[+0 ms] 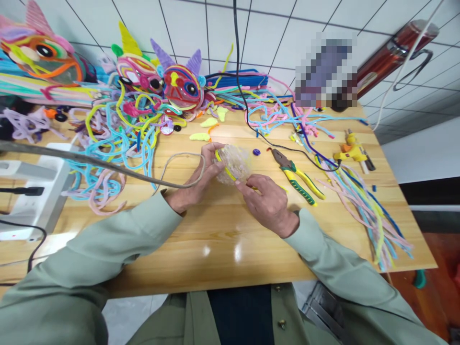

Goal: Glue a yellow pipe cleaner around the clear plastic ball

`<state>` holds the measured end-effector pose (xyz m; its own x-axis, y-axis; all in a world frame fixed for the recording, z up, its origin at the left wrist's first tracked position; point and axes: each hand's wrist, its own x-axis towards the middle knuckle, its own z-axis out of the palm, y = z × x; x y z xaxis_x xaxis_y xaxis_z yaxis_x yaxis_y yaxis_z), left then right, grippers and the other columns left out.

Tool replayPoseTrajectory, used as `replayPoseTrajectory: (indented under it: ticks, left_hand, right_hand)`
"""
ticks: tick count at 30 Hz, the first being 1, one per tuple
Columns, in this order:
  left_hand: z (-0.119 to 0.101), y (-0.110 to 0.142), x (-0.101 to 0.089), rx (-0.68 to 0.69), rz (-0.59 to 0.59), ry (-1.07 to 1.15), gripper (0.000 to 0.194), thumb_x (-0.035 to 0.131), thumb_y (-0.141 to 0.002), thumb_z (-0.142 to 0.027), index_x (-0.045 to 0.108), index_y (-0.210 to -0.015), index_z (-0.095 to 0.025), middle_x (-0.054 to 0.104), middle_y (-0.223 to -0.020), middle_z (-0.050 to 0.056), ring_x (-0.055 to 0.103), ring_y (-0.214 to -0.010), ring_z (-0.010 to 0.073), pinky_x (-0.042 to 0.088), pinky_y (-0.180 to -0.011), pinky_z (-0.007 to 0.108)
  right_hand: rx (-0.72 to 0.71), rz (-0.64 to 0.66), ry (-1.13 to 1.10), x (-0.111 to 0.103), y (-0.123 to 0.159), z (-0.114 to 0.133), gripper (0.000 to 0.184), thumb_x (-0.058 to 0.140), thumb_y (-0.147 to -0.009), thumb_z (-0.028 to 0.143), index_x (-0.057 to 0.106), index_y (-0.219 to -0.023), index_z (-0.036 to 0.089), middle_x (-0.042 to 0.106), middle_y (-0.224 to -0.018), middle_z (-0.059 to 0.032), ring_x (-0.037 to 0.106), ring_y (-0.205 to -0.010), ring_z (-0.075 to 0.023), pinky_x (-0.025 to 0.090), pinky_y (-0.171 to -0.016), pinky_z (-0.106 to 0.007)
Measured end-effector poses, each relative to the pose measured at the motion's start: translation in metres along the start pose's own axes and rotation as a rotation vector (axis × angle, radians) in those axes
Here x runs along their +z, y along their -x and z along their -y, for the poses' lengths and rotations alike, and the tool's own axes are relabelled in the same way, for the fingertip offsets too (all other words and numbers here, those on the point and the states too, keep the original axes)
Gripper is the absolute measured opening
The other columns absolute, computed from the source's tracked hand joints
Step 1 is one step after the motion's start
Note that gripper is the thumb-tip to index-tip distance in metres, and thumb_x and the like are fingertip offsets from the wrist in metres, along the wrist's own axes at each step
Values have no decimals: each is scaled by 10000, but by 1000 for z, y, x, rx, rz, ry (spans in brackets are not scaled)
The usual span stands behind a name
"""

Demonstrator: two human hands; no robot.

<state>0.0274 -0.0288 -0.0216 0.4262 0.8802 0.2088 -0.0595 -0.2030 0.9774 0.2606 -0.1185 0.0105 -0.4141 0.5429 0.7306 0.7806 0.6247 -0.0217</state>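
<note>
Between my hands, above the middle of the table, is a clear, rounded plastic piece (237, 160) with a crinkled look. My left hand (201, 179) grips it from the left, thumb on its near side. A yellow pipe cleaner (230, 173) runs along the edge facing me. My right hand (264, 199) pinches this pipe cleaner at the lower right of the clear piece. A small dark blue coil (256, 152) lies just right of the piece. Pliers with green and yellow handles (296, 177) rest beyond my right hand.
Loose pipe cleaners (140, 143) heap at the left, with more bundled (370, 211) at the right. Decorated animal heads (183, 88) stand at the back. A yellow glue gun (352, 151), a white power strip (39, 191) and a red thermos (391, 57) are around. A grey cable (108, 165) crosses near my left wrist.
</note>
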Motion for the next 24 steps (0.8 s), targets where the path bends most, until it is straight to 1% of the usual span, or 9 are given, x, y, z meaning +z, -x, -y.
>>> replayPoseTrajectory:
  ticks: [3,6,10,13,16,19,24]
  left_hand:
    - [-2,0,0,8,17,19,598,669,-1121,-752,502,-1521,-340,562,-1368,64,590,-1190,274,575,-972,417]
    - [-3,0,0,1,26,9,612,663,-1122,-765,497,-1527,-337,564,-1332,59,587,-1138,261,573,-937,408]
    - [-5,0,0,17,11,-8,611,658,-1127,-761,502,-1524,-322,567,-1359,66,587,-1167,267,573,-954,411]
    - [-5,-1,1,14,10,-4,627,663,-1121,-776,501,-1519,-321,565,-1345,63,581,-1146,263,566,-935,405]
    - [-4,0,1,-5,3,-19,658,679,-1108,-796,488,-1530,-328,553,-1304,54,569,-1104,258,551,-910,398]
    - [-4,0,1,-14,12,-41,701,712,-1086,-803,472,-1547,-332,546,-1340,57,567,-1127,262,547,-963,414]
    - [-1,2,-3,17,52,-24,661,703,-1102,-747,460,-1568,-345,555,-1402,68,591,-1190,281,569,-981,425]
  right_hand:
    - [1,18,17,0,1,0,296,684,-1111,40,824,-1256,257,781,-977,-36,761,-954,-148,637,-890,-258]
    - [-7,44,41,1,4,-1,332,667,-1108,40,833,-1266,280,780,-991,-39,765,-968,-153,641,-895,-266]
    - [2,52,-17,1,8,-3,405,673,-1079,10,834,-1333,281,805,-1041,-52,788,-1019,-163,660,-917,-283]
    - [14,40,-55,2,9,-4,432,697,-1067,6,831,-1367,286,808,-1065,-51,784,-1020,-162,660,-924,-286]
    - [22,13,-43,4,8,-3,415,704,-1069,8,826,-1360,279,794,-1047,-43,766,-991,-158,647,-907,-279]
    - [19,-10,-33,4,6,-3,386,713,-1071,9,824,-1337,265,783,-1029,-38,751,-972,-156,635,-899,-276]
    - [1,-18,-20,3,3,-2,312,697,-1094,23,828,-1265,249,785,-1018,-44,757,-967,-154,636,-894,-270]
